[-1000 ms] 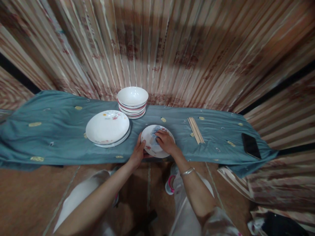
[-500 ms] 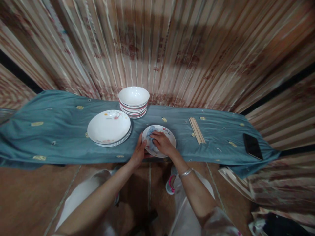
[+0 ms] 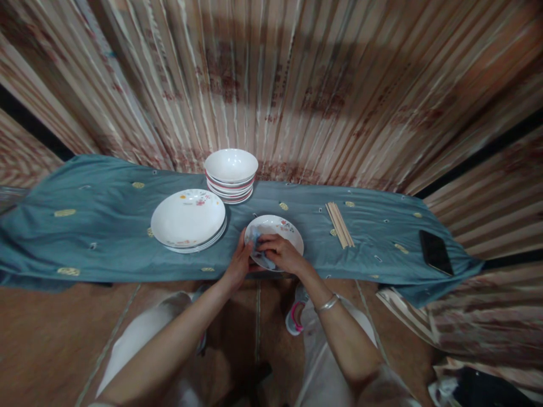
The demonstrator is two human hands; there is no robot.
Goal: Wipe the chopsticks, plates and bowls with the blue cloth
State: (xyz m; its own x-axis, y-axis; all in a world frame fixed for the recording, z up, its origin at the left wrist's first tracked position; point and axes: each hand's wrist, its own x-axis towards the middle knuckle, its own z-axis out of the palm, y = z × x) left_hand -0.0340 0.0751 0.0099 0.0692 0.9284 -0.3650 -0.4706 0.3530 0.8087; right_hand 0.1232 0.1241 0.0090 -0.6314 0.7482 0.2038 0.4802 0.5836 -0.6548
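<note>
Leftmost, counter: a long counter under a teal cover with yellow ovals, creased toward its left end.
Large plates: a stack of large plates, white, the top one with small flowers and orange dots on its far rim.
Bowls: a pile of bowls, white inside with red bands outside, at the far edge, just behind and to the right of the large plates.
Left grip: the left grip pinches the near left rim of the small plate, thumb on top, the other fingers partly hidden.
Blue cloth: a crumpled blue cloth in the left part of the small plate, beside the left thumb.
Small plate: a small plate, white and flowered, held at the near edge of the counter between both hands.
Right grip: the right grip has its fingers curled together on the blue cloth, pressing it to the plate's face.
Bracelet: a silver bracelet on the right wrist.
Chopsticks: a bunch of light wooden chopsticks, lying flat to the right of the small plate.
Phone: a black phone, flat near the right end.
</note>
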